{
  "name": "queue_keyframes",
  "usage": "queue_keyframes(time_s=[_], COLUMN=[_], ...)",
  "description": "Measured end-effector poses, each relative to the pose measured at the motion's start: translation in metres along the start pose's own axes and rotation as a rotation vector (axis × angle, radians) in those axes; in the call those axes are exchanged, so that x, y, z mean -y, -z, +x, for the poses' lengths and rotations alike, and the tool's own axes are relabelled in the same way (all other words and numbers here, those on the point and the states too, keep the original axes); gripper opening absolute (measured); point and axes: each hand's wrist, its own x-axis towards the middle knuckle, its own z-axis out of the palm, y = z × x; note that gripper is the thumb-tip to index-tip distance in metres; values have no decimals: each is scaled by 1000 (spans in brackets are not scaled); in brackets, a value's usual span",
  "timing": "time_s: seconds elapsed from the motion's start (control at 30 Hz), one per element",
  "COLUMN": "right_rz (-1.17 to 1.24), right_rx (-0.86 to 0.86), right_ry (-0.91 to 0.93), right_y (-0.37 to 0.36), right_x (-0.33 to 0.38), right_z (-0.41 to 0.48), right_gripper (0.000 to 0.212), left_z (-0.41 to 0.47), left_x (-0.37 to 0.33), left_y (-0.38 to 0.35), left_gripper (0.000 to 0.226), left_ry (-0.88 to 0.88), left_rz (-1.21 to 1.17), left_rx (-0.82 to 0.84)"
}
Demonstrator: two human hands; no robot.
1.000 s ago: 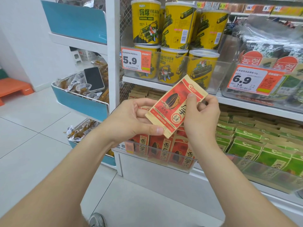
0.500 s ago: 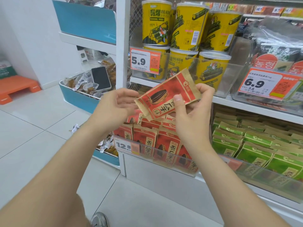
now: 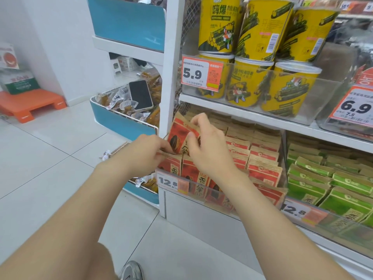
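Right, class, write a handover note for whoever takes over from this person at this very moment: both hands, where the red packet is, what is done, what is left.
Left hand: pinches the red packet at its lower left corner.
Right hand: fingers curled over the packet's upper right edge.
Red packet: tilted, over the front left end of the shelf tray that holds matching packets; not yet seated.
Done: packet brought to its tray.
Left: probably slide it in among the others, then let go.

We read 5.9 on the price tag (image 3: 202,72) below the yellow tubs (image 3: 219,27), 6.9 on the right tag (image 3: 356,107), 12.8 on the left lower tag (image 3: 167,181) and the right lower tag (image 3: 294,212).
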Motion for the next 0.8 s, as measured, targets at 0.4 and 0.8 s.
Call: queue_keyframes(time_s=[0.4, 0.8], right_rz=[-468, -375], right_rx=[458, 88], right_ry=[-176, -201], right_y=[-19, -16], right_x=[6, -10], right_z=[27, 58], right_gripper=[40, 36], left_z=[5, 11], left_x=[6, -5], left_y=[1, -6], left_gripper=[27, 26], left_ry=[24, -34], left_rz=[-26, 98], left_rx=[-186, -35])
